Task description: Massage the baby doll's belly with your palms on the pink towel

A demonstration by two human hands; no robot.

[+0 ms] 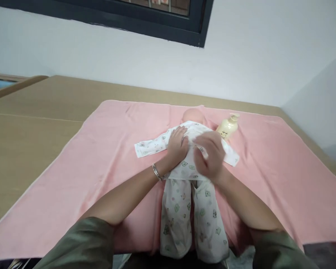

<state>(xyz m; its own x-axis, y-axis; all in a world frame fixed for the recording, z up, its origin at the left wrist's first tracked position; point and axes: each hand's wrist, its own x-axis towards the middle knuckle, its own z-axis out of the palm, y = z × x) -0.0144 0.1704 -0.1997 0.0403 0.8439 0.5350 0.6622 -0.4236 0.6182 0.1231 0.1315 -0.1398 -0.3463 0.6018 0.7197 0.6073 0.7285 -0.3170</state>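
Observation:
A baby doll (193,115) lies stretched out on a pink blanket (123,149), its smooth bald head pointing away from me and its face out of sight. It wears a white printed top (184,170) with the sleeves spread to both sides, and matching trousers (177,220) that reach toward me. My left hand (178,144) rests flat on the left part of the top, fingers extended. Over the right part, my right hand (210,155) is cupped and blurred by motion, with thumb and fingers apart and nothing seen between them. Whether it touches the cloth I cannot tell.
A pale yellow pump bottle (228,127) is on the blanket beside the doll's right-hand sleeve, close to my right hand. Under the blanket is a wooden surface (39,130). Behind it rises a white wall (156,63) with a dark window frame (145,22).

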